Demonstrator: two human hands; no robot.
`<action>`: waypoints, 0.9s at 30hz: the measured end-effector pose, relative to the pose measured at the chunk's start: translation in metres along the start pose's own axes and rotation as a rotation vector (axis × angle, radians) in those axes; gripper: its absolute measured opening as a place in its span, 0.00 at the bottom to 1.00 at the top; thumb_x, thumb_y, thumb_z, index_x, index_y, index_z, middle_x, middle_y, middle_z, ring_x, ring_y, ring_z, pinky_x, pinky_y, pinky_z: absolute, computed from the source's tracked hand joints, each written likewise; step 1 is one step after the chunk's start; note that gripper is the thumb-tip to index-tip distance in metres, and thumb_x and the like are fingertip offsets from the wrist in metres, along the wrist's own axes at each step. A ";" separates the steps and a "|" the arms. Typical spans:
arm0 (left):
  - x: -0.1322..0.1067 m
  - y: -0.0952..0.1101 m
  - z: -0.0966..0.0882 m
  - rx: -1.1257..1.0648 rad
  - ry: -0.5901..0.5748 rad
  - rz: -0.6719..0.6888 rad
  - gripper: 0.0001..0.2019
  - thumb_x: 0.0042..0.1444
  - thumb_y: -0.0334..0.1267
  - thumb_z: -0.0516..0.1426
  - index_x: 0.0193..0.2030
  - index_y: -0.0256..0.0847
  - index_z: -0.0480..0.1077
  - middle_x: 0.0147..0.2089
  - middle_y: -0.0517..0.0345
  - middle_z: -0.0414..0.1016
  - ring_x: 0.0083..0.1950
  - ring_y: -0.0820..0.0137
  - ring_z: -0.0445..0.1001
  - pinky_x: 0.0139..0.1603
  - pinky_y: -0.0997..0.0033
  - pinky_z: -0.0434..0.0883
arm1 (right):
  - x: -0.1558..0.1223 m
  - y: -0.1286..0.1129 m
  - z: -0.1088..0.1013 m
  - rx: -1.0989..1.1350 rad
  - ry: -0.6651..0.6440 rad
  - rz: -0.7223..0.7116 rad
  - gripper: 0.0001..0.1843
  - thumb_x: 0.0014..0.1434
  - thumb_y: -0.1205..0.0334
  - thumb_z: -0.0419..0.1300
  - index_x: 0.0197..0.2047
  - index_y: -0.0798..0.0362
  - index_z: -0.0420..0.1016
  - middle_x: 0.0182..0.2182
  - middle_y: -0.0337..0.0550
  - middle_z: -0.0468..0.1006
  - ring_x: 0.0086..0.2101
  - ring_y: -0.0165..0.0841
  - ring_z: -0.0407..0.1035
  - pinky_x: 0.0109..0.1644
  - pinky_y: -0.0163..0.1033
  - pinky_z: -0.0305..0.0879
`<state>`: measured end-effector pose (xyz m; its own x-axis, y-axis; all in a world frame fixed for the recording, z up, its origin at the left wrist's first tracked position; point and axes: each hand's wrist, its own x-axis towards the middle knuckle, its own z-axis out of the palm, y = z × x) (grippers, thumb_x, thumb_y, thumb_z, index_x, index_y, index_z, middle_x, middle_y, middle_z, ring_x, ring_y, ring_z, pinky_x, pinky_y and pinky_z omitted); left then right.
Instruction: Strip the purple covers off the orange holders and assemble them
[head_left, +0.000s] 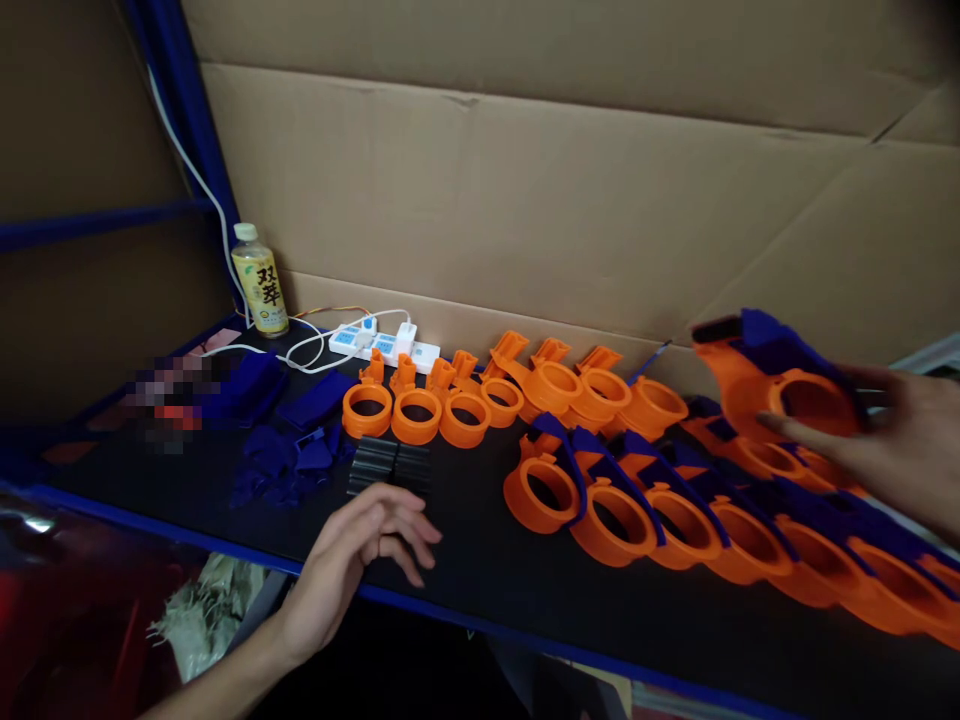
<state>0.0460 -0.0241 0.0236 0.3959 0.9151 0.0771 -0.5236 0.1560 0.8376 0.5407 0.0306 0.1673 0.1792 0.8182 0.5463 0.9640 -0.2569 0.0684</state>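
Observation:
My right hand [877,430] is shut on an orange and blue tape dispenser [814,400], raised above the right side of the table. Its thumb lies along the front of the orange ring, and the other fingers are partly hidden and blurred. Below it stands a row of similar tape dispensers [611,525], each an orange ring with a blue cover. My left hand [367,535] hovers over the front of the table with its fingers apart, loosely bent and holding nothing. Closest to it are black ribbed pieces [390,465], partly behind the fingers.
Orange ring frames [416,415] without blue covers stand mid-table. Blue plastic parts [281,455] lie to the left. A white power strip [384,345] with cables and a yellow-labelled bottle [260,285] stand at the back, before a cardboard wall [480,200]. A blue edge [187,535] borders the black tabletop.

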 end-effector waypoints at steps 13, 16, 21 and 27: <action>-0.020 0.019 0.018 -0.112 0.113 0.060 0.27 0.61 0.47 0.60 0.67 0.51 0.62 0.72 0.45 0.60 0.66 0.48 0.67 0.59 0.51 0.70 | -0.156 -0.266 -0.068 0.475 -0.135 -0.809 0.40 0.57 0.37 0.61 0.66 0.48 0.62 0.51 0.52 0.75 0.45 0.44 0.73 0.37 0.45 0.74; -0.018 0.022 0.013 -0.036 0.210 0.037 0.25 0.61 0.44 0.60 0.64 0.47 0.65 0.70 0.43 0.63 0.63 0.48 0.70 0.50 0.57 0.75 | -0.142 -0.282 -0.063 0.426 -0.127 -0.857 0.24 0.67 0.46 0.54 0.60 0.50 0.68 0.42 0.47 0.77 0.38 0.35 0.73 0.32 0.39 0.69; -0.014 0.017 0.005 0.021 0.235 0.020 0.27 0.59 0.42 0.63 0.64 0.45 0.65 0.66 0.42 0.69 0.62 0.50 0.71 0.53 0.60 0.74 | -0.140 -0.305 -0.046 0.312 0.072 -1.002 0.11 0.69 0.64 0.52 0.48 0.58 0.73 0.31 0.43 0.73 0.29 0.31 0.68 0.26 0.39 0.58; -0.011 0.013 -0.005 0.063 0.302 -0.003 0.22 0.58 0.42 0.63 0.59 0.42 0.69 0.61 0.43 0.74 0.54 0.55 0.76 0.45 0.65 0.75 | -0.145 -0.316 -0.029 0.171 0.106 -1.099 0.14 0.62 0.74 0.48 0.47 0.65 0.71 0.30 0.46 0.72 0.26 0.34 0.68 0.23 0.41 0.59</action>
<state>0.0314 -0.0301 0.0312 0.1502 0.9853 -0.0815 -0.4716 0.1438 0.8700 0.2048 -0.0218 0.0904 -0.7969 0.5072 0.3280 0.6040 0.6599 0.4469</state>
